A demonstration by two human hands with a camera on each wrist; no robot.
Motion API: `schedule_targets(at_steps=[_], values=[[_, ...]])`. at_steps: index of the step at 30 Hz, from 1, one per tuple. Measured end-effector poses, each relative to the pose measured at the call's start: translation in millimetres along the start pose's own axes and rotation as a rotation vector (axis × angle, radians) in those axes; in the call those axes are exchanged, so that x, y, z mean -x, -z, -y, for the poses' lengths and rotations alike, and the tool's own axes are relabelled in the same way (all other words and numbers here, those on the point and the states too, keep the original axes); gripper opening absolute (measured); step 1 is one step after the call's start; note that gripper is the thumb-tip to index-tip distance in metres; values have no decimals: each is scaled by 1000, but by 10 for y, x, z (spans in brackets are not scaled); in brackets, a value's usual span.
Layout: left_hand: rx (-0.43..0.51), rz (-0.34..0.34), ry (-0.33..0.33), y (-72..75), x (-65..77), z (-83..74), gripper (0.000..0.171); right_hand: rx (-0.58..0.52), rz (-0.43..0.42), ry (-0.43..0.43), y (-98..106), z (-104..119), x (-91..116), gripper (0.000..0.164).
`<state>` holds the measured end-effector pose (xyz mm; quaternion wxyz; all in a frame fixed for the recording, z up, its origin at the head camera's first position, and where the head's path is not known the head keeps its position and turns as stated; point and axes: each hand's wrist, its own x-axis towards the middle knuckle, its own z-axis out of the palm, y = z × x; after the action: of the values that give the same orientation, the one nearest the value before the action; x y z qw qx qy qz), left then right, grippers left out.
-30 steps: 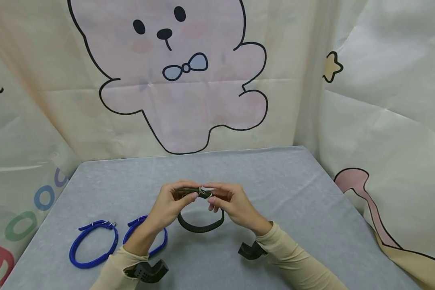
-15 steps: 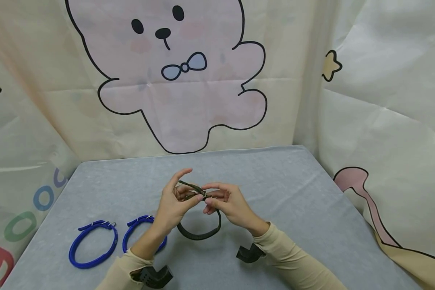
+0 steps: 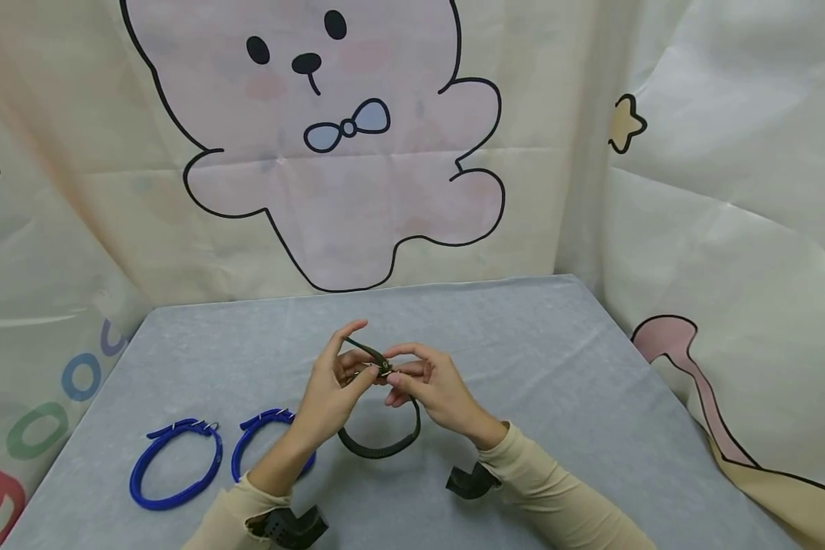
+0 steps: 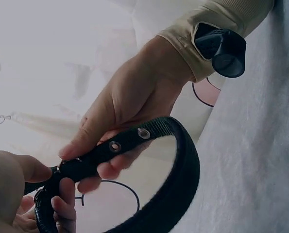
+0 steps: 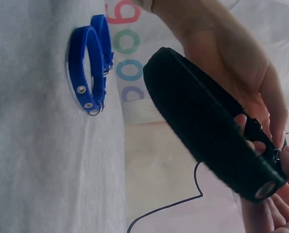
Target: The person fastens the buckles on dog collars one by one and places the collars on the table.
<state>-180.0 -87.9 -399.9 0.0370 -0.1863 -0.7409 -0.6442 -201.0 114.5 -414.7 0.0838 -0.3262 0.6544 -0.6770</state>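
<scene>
A dark green collar (image 3: 380,452) with metal eyelets hangs in a loop between both hands, above the table. My left hand (image 3: 328,395) pinches it near its metal buckle, the index finger raised along the strap's free end. From the other side my right hand (image 3: 443,388) pinches the strap by the buckle with thumb and fingers. The left wrist view shows two eyelets on the collar (image 4: 185,170) close to the right fingers. In the right wrist view the wide band of the collar (image 5: 197,121) covers part of the left hand. Fingertips partly hide the buckle.
Two blue collars, one at far left (image 3: 137,473) and one beside it (image 3: 237,451), lie buckled in loops on the grey-clothed table (image 3: 522,344). The left forearm partly covers the nearer one. Printed curtains (image 3: 536,214) stand behind and at the sides.
My left hand has shifted its hold and lifted its index finger, and the strap's free end now points up from the buckle. The loop hangs slightly lower. My right hand has barely moved.
</scene>
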Motion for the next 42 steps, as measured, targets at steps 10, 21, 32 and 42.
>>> schedule_targets(at_steps=[10, 21, 32, 42], values=[[53, -38, 59, -3, -2, -20, 21, -120, -154, 32, -20, 0, -24, 40], [-15, -64, -36, -61, 8, -12, 17, -141, -176, 71, -25, -43, -27, 28], [-26, -146, -58, -85, 42, -38, 19, -87, -201, 106, -26, -10, -19, 30], [17, -268, -99, 11, 24, -98, 18, 29, 129, 67, 131, 100, -18, 46]])
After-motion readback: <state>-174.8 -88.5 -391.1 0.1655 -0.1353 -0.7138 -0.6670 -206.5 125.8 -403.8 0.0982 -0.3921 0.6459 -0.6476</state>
